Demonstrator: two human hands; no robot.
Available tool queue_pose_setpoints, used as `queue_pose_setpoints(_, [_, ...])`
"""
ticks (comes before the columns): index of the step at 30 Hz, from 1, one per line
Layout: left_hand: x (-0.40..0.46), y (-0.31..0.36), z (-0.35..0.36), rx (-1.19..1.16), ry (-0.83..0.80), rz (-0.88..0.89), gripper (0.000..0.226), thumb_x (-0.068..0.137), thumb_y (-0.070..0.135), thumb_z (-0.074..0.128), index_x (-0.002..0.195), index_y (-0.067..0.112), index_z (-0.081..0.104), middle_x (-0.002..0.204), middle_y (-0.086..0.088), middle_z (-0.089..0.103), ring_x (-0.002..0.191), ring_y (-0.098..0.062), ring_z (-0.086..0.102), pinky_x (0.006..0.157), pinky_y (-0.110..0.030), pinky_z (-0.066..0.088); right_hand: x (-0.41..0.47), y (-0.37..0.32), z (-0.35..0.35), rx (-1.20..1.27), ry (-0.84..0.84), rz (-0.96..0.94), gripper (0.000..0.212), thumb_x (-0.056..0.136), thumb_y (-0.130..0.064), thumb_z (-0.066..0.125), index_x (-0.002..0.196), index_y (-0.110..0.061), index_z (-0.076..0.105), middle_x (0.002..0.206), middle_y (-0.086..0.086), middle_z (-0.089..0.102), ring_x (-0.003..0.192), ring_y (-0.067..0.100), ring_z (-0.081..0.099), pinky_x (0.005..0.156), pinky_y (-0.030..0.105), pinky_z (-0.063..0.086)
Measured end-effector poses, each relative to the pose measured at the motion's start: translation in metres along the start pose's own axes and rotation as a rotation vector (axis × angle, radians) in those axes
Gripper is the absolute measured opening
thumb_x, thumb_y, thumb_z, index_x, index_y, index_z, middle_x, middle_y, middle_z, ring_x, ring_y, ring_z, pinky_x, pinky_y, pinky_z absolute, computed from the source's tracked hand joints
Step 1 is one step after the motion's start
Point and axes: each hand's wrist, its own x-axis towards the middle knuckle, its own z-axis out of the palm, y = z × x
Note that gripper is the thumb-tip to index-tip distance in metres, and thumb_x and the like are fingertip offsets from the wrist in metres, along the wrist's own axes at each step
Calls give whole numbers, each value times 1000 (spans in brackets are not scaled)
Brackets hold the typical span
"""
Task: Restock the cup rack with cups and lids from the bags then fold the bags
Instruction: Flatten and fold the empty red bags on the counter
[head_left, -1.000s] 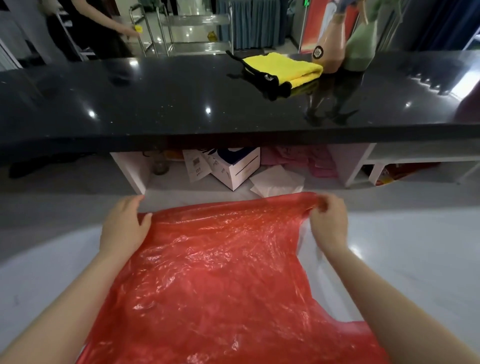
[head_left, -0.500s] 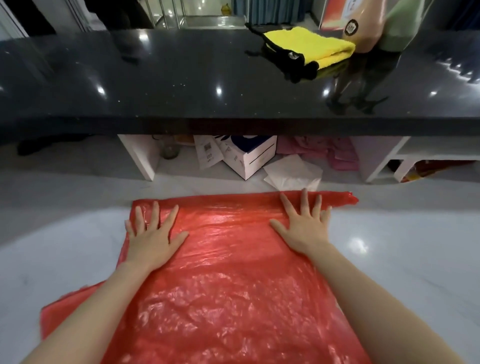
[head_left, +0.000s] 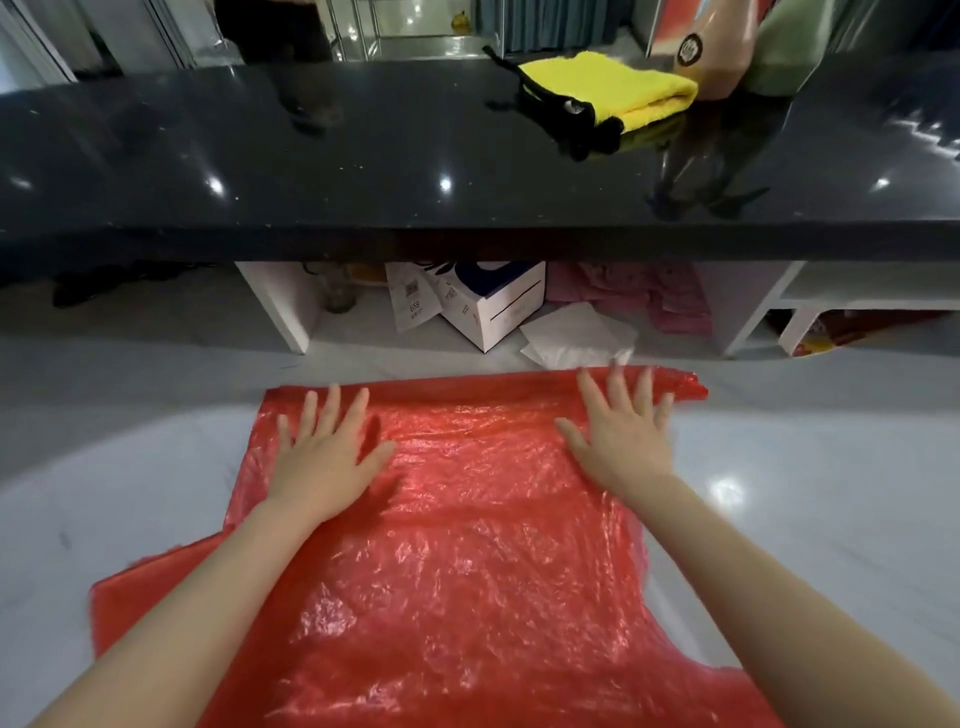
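There, the red bag (head_left: 467, 545) lay spread flat on the pale counter (head_left: 805, 519), its far edge running left to right just near the shelf opening, its near part reaching to the bottom of the view. A second red layer stuck out from under it at the near left. The left hand (head_left: 324, 457) rested palm down on the bag's far left part, fingers straight and spread, gripping nothing. The right hand (head_left: 621, 436) lay the same way on the far right part, fingers spread and flat, their tips close to the bag's far edge; it too held nothing.

Beyond the bag, under a black top (head_left: 363, 166), an open shelf held a white box (head_left: 493, 312), a paper slip (head_left: 413, 304) leaning at its left, white sheets (head_left: 576, 335) at its right, and pink plastic (head_left: 644, 296) farther right. A glass jar (head_left: 337, 291) stood at the left of the shelf. On the black top, far right, lay a folded yellow cloth (head_left: 618, 85) with a black edge, and beside it stood a pink bottle (head_left: 722, 47) and a green one (head_left: 789, 47).
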Motion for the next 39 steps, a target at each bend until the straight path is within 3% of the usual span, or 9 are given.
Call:
queue_pose_setpoints(3, [-14,29,-3,-59,-21,78,89,75,81,3,151,35,-10,158,1,-15,145,-17,-13,114,-39,-9,-31,-37,8,94,-145,-84,77,85,-75,17,150,-39,-4,160,10,-13,144,42,-15,115,54,-3])
queue_pose_setpoints(6, [-26,51,-3,-112,-23,101,81,88,70,20,152,30,-7,160,-1,-10,147,-16,-6,116,-33,-4,-57,-54,22,173,-210,-95,80,84,-77,17,150,-40,-6,159,12,-17,143,42,-19,114,54,-9])
queue_pose_setpoints(13, [-53,82,8,-128,-31,173,77,94,60,31,153,26,-5,161,-3,-6,147,-15,-4,119,-32,0,-67,7,34,-8,-163,-100,81,80,-79,9,149,-42,-11,159,10,-20,144,37,-21,113,56,-12])
queue_pose_setpoints(17, [-69,94,21,-81,-11,193,78,90,67,22,152,28,-9,160,-2,-10,147,-15,-6,119,-33,-2,-56,56,26,-41,-150,-108,82,77,-81,5,149,-44,-10,160,7,-17,145,33,-19,115,54,-10])
queue_pose_setpoints(21, [-94,105,35,-64,-24,215,89,73,78,-4,149,33,-15,158,0,-15,146,-16,-11,116,-31,-7,-56,86,11,-86,-174,-117,79,84,-77,14,150,-42,-10,160,7,-17,145,31,-19,117,54,-8])
queue_pose_setpoints(26, [-117,109,45,-57,21,205,83,76,76,-4,143,31,-24,154,1,-23,139,-13,-22,113,-30,-12,-82,64,-8,-106,2,-134,77,91,-64,34,153,-31,-1,161,9,-11,146,32,-17,114,58,-8])
queue_pose_setpoints(29, [-124,113,45,-80,46,189,91,75,77,-4,149,25,-17,153,3,-23,140,-11,-20,112,-29,-11,-113,39,-5,28,-41,-144,73,90,-67,29,152,-34,10,162,7,-4,147,35,-8,115,56,-3])
queue_pose_setpoints(33, [-137,111,55,-70,-27,143,91,78,79,7,150,29,-16,155,1,-22,143,-19,-19,115,-36,-7,-147,32,19,18,-244,-106,82,80,-81,20,150,-43,-2,161,3,-12,145,38,-14,112,62,-5])
queue_pose_setpoints(39, [-163,99,70,-60,12,123,79,86,73,16,148,36,-18,157,-3,-23,145,-27,-17,117,-40,-7,-160,57,30,-51,-184,-147,84,72,-86,3,146,-49,-14,160,-5,-17,146,30,-19,112,59,-10])
